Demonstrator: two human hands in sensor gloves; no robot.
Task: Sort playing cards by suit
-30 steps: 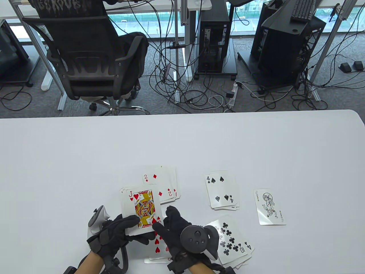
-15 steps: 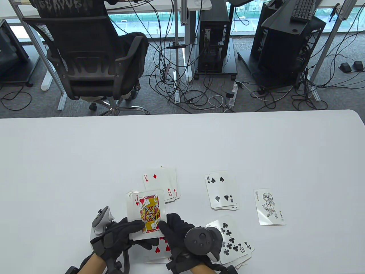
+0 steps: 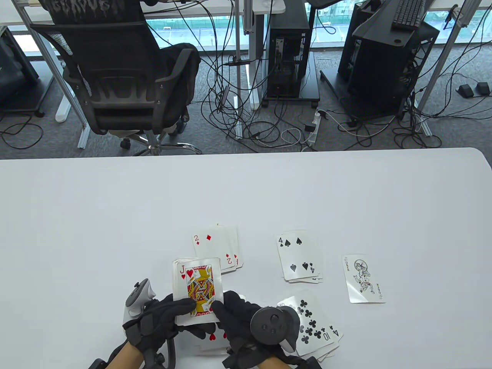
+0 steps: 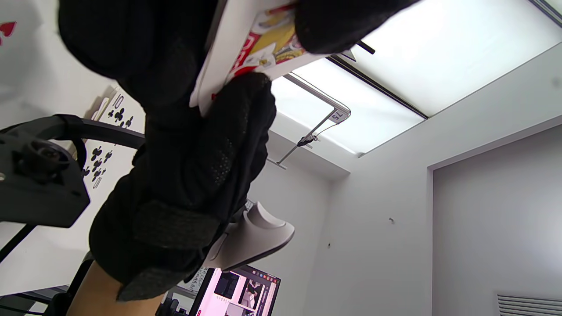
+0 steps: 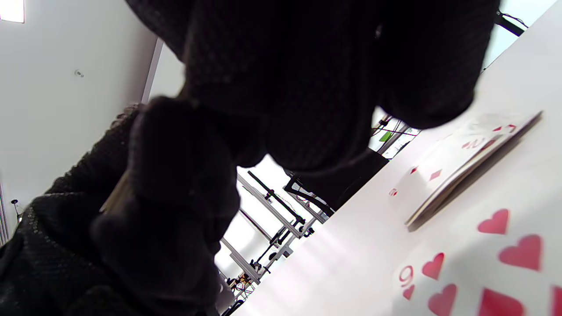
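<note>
The deck (image 3: 196, 291) of cards sits low in the middle of the table view, held up off the white table (image 3: 246, 192). The jack of hearts (image 3: 199, 290) is the top card, face up. The left hand (image 3: 161, 319) holds the deck from the lower left, with its thumb curled over the front of the deck. The right hand (image 3: 238, 315) comes in from the lower right. Its thumb tip lies on the jack's lower right corner, and it seems to pinch that corner, but the fingers below are hidden, so this is only a guess.

Cards are thin, light and bendy. They are smooth too, so they slip over each other. One card probably slides off best with a thumb push at a corner or edge, then a soft pinch. A hard squeeze could bend it or pull two cards at once.

Both wrists come up from the bottom edge, palms turned toward each other around the deck.

Right under the hands lies the hearts pile (image 3: 212, 340), the likely home for the jack. The diamonds pile (image 3: 219, 248) is just above the deck. The spades pile (image 3: 300, 256), the clubs pile (image 3: 315, 323) and a joker (image 3: 363, 278) lie to the right.
</note>
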